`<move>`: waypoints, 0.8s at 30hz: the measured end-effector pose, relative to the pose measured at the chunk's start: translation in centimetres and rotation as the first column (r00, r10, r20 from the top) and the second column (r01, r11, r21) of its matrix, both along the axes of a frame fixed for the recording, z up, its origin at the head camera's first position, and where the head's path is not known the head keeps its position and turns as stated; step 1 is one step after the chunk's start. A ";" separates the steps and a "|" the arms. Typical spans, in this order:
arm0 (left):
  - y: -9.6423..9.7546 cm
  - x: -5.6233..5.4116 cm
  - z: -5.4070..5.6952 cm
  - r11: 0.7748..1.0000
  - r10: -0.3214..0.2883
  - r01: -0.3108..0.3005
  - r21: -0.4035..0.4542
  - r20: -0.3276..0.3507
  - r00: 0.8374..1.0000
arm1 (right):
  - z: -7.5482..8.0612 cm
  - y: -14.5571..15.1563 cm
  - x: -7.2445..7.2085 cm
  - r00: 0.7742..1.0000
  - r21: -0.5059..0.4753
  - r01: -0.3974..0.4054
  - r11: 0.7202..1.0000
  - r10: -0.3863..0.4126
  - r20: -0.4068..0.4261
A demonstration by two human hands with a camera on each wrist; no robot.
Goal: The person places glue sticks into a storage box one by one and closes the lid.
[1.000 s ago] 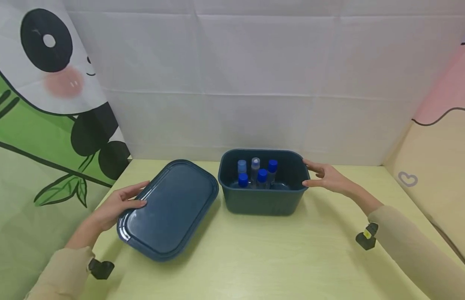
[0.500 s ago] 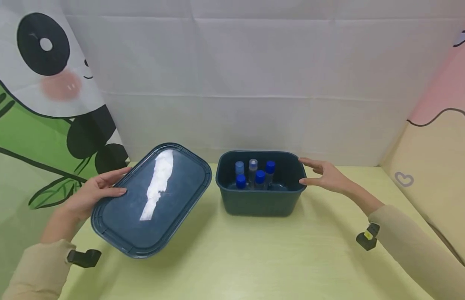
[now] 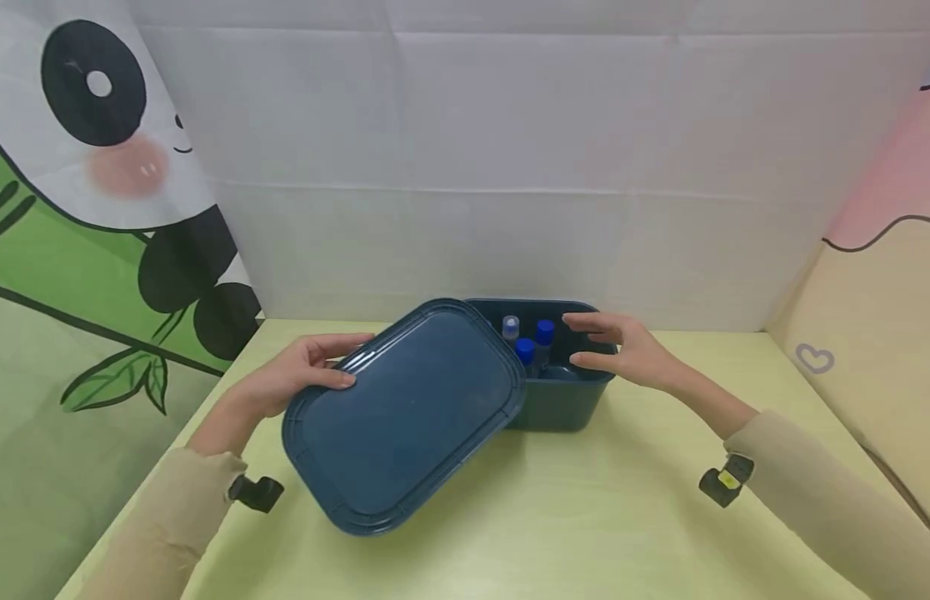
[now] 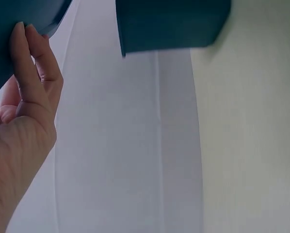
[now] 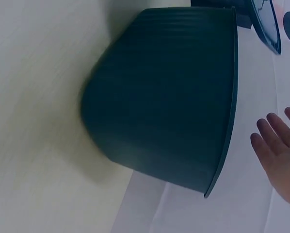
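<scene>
My left hand [image 3: 285,379] pinches the left edge of a dark blue-green lid [image 3: 412,417], thumb on top and fingers beneath. The lid is tilted above the table and covers the left part of a matching storage bin [image 3: 558,406] in the head view. Several small bottles stand in the bin, among them a blue-capped bottle [image 3: 544,337] and a pale-topped one [image 3: 511,327]; the lid hides the others. Over the bin's right side hovers my right hand [image 3: 633,350], fingers spread from the thumb. The right wrist view shows that hand [image 5: 283,150] apart from the bin's rim [image 5: 234,73].
The bin stands on a pale yellow table [image 3: 622,508] near a white cloth backdrop [image 3: 525,167]. A printed panda cloth [image 3: 97,250] hangs on the left, and a pink and cream cloth [image 3: 877,317] on the right. Each sleeve carries a small black camera.
The lid first swung left and up with my left hand, then came right to overlap the bin. My right hand let go of the bin's right rim and moved inward over it.
</scene>
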State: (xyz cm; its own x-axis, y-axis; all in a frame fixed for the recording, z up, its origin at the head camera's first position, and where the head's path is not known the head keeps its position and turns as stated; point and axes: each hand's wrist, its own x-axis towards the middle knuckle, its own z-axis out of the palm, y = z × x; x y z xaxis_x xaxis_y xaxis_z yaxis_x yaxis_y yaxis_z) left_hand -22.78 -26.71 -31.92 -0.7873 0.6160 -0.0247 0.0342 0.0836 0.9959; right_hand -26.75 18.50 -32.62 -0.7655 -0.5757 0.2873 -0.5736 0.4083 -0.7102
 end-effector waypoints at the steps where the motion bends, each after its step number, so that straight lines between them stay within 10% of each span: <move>1: 0.7 -0.3 -0.1 1.000 -0.018 0.018 0.001 -0.001 1.000 | 0.1 -0.4 0.2 1.000 -0.009 -0.028 1.000 0.028 -0.008; 16: 7.3 -1.2 -0.4 0.990 -0.137 0.138 -0.001 0.037 0.990 | -0.5 -2.8 2.4 0.968 -0.140 -0.169 0.976 0.191 0.160; 24: 7.6 0.4 -0.3 0.998 -0.055 0.055 -0.030 -0.002 0.998 | 0.2 -2.2 3.3 0.950 -0.266 -0.123 0.956 0.190 0.246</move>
